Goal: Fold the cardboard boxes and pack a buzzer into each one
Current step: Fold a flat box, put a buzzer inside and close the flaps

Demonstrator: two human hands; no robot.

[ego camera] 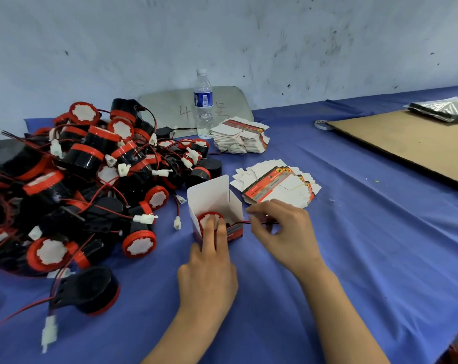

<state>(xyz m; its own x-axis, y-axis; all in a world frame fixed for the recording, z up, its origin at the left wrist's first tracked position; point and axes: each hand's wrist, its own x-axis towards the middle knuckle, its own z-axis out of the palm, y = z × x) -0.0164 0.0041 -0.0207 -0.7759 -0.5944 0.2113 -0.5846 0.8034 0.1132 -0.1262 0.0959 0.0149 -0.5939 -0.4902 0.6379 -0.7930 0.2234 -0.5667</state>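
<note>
Only the red rim and part of the ridged white face of the buzzer show; its body sits sunk inside the open box, hidden by the thin card walls. The left hand reaches in with straight fingers pressed on that face. The right hand pinches the thin red-and-black wire just beside the box's right edge; the wire's end is lost behind the fingers. To the left, a tangled pile of buzzers, glossy black plastic with red rings, runs off the frame. Flat boxes lie fanned on the blue cloth, with a second stack near a clear plastic bottle. A brown cardboard sheet is cut off at the right.
</note>
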